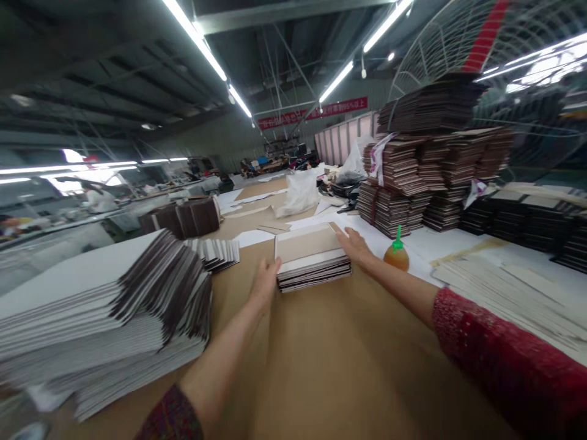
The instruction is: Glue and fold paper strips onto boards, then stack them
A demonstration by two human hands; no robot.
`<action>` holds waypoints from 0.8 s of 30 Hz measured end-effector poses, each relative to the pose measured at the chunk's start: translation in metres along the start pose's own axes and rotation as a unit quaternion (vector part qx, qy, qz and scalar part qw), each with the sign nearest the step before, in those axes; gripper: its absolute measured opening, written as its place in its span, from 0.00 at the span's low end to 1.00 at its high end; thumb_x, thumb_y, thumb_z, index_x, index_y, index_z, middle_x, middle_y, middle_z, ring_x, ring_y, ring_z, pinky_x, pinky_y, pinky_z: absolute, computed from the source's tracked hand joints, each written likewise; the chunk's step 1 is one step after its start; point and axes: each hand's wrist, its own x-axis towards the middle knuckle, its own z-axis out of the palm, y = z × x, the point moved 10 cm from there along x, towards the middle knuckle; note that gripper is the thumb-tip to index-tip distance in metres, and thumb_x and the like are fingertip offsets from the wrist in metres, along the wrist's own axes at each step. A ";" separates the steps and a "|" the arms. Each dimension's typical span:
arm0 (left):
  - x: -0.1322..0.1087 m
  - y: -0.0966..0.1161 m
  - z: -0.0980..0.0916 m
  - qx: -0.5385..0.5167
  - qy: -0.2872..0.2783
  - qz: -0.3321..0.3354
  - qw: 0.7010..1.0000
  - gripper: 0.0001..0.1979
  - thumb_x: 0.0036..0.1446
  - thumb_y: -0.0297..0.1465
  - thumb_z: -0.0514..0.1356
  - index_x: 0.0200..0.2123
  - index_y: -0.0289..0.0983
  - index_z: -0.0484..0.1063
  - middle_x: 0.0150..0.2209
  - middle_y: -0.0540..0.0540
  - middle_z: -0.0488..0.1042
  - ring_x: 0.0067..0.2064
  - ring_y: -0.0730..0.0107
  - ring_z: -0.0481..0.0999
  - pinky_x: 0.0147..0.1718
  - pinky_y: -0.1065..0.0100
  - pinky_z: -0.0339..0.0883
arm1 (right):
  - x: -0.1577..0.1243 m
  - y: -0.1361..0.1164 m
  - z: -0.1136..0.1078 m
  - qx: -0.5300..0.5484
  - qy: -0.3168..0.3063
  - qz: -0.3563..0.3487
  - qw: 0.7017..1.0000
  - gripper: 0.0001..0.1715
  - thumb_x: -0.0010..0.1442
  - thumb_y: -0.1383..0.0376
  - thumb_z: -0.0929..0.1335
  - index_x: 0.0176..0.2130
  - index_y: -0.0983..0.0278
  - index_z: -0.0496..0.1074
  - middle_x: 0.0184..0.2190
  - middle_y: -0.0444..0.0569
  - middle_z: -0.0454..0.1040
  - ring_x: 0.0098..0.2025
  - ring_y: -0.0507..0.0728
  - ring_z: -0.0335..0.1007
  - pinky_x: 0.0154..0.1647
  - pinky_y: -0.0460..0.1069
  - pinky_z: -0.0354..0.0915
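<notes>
A small, neat stack of flat panels (309, 249), beige and white on top with dark and white edges in front, lies on the brown board covering the table. My left hand (266, 282) grips its left side, thumb at the upper edge and the other fingers mostly hidden. At the far right corner, my right hand (354, 243) presses against the stack with its fingers bent around that edge. Both hands hold the stack between them.
A tall pile of white and dark sheets (105, 293) fills the left side. An orange bottle with a green nozzle (397, 255) stands right of the stack. Bundled brown panels (413, 177) rise behind it, loose pale strips (509, 299) lie at right, and a plastic bag (300, 192) sits further back.
</notes>
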 end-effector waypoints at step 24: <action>-0.316 -0.054 -0.195 0.436 -0.063 0.128 0.889 0.27 0.60 0.46 0.53 0.60 0.46 0.60 0.65 0.45 0.63 0.65 0.54 0.58 0.63 0.47 0.55 | -0.311 -0.103 0.155 -0.032 -0.334 -0.417 0.845 0.26 0.64 0.48 0.63 0.59 0.46 0.68 0.63 0.43 0.64 0.65 0.67 0.57 0.67 0.68 0.55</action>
